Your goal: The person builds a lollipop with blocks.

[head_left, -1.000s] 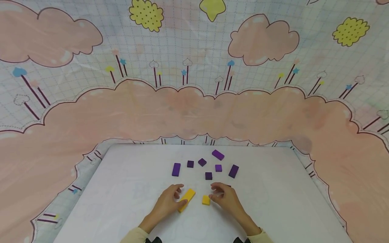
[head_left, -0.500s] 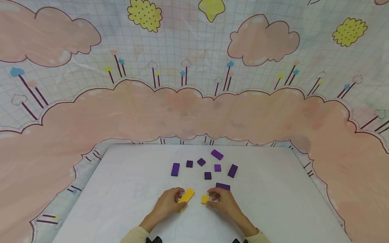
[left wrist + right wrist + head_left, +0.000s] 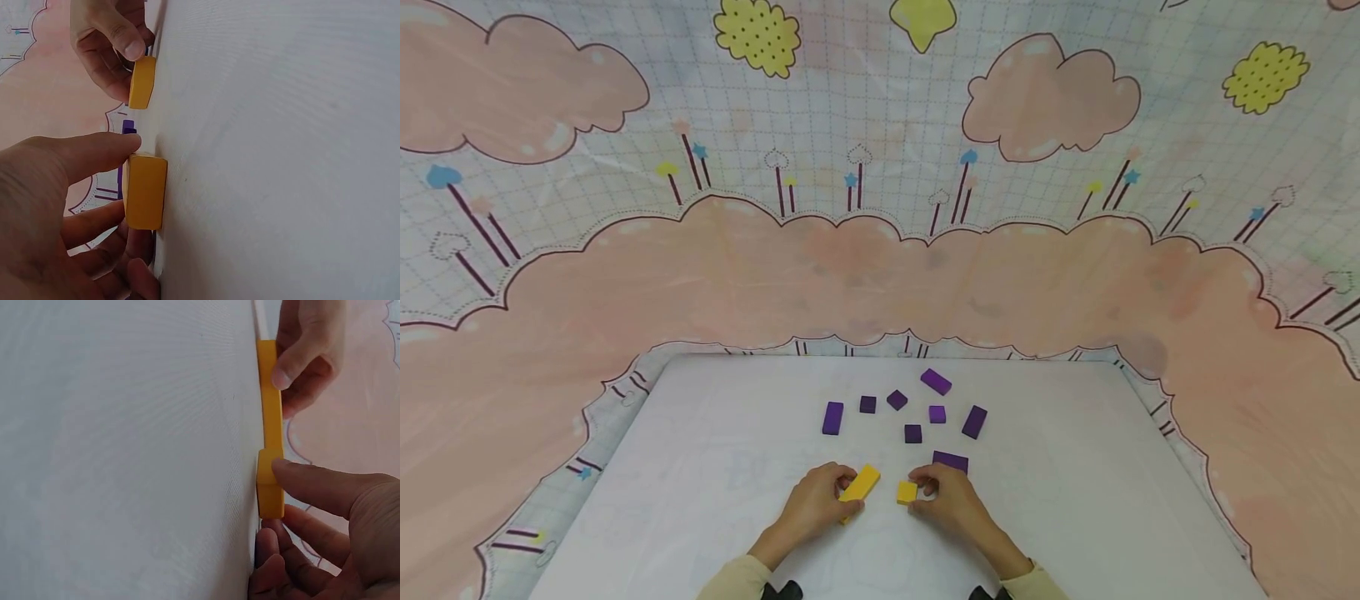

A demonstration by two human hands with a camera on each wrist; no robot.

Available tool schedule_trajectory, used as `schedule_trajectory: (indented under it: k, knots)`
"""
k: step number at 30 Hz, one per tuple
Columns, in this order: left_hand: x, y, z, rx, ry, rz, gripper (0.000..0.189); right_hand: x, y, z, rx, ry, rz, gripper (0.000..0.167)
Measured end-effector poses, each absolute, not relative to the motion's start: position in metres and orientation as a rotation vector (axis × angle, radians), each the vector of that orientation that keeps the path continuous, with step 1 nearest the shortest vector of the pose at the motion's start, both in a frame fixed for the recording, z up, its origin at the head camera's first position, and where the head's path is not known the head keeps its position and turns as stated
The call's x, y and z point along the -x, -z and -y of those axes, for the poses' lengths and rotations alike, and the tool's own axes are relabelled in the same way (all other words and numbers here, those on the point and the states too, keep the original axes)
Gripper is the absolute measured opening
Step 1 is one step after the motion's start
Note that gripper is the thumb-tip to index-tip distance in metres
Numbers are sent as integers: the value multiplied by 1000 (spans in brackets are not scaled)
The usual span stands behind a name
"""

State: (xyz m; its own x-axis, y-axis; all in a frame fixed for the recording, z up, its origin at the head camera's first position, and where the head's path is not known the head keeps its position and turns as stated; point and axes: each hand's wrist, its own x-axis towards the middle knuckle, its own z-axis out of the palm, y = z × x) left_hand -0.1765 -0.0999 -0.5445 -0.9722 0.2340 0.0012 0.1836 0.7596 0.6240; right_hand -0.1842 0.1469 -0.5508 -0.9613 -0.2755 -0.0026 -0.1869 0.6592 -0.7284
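On the white table, my left hand (image 3: pixel 814 498) pinches a long yellow block (image 3: pixel 861 485) between thumb and fingers. The block lies slanted, its far end pointing right. In the left wrist view the end face of this long block (image 3: pixel 147 192) shows between the thumb and a finger. A small yellow block (image 3: pixel 907 492) sits a short gap to the right, pinched by the thumb and fingers of my right hand (image 3: pixel 951 497). Seen from the right wrist, the small block (image 3: pixel 270 483) stands against the table surface. A dark purple oblong block (image 3: pixel 951 461) is partly covered by the right hand.
Farther back on the table (image 3: pixel 1075 467) lie several purple pieces, among them an oblong block (image 3: pixel 832 418) at left, a cube (image 3: pixel 913 433) in the middle and another oblong block (image 3: pixel 974 422) at right. A cloud-patterned cloth (image 3: pixel 850 275) hangs behind.
My right hand has drawn slightly toward me and its fingers have closed on the small yellow block, uncovering the purple oblong block. My left fingers have come in against the long yellow block.
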Motion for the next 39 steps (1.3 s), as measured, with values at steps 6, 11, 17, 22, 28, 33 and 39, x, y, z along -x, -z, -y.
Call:
schedule_trajectory:
  k: [6, 11, 17, 22, 28, 33, 39]
  knots:
    - [178, 546, 98, -314, -993, -2887, 42, 186, 551, -146, 374, 1151, -2753, 33]
    - [177, 546, 96, -280, -979, -2899, 42, 186, 549, -147, 353, 1171, -2747, 32]
    - [173, 544, 91, -292, -985, -2916, 41, 187, 546, -149, 314, 1198, -2747, 31]
    - [171, 541, 88, -314, -982, -2938, 39, 192, 545, -151, 299, 1229, -2746, 30]
    - [169, 542, 84, -308, -988, -2964, 41, 201, 547, -152, 306, 1247, -2758, 31]
    - [166, 544, 79, -272, -1009, -3004, 39, 205, 547, -152, 277, 1230, -2762, 31]
    - [163, 541, 71, -242, -1044, -2986, 40, 210, 546, -149, 263, 1238, -2771, 31]
